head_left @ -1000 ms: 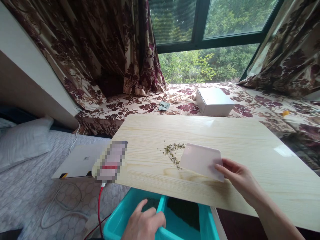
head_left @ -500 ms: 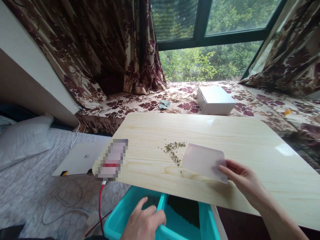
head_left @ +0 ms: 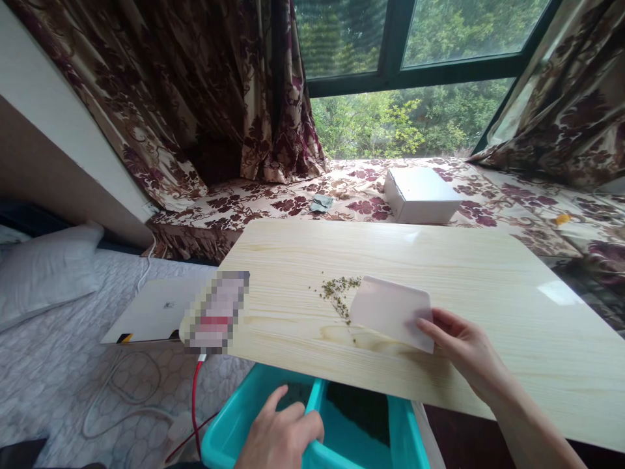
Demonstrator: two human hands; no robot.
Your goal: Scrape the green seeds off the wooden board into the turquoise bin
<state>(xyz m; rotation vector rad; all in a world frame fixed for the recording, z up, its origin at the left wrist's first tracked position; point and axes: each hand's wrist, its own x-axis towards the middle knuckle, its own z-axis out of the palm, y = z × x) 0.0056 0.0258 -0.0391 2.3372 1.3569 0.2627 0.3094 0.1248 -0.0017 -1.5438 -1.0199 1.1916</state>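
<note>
My right hand (head_left: 463,352) pinches the right edge of a white plastic scraper card (head_left: 390,311) that rests on the pale wooden tabletop (head_left: 488,286). The card's left edge touches a small scatter of green-brown crumbs (head_left: 339,293). Below the table's near edge, my left hand (head_left: 283,436) grips the middle divider of a turquoise plastic bin (head_left: 361,436). Dark material lies in the bin's compartments.
A pixelated object (head_left: 217,312) lies at the table's left corner, with a red cable (head_left: 194,404) hanging below it. A white box (head_left: 420,194) sits on the patterned window seat behind. A flat white carton (head_left: 151,311) and a pillow (head_left: 43,273) lie on the bed at left.
The card and my right hand have slid a little to the left, up against the crumbs. My left hand stays on the bin.
</note>
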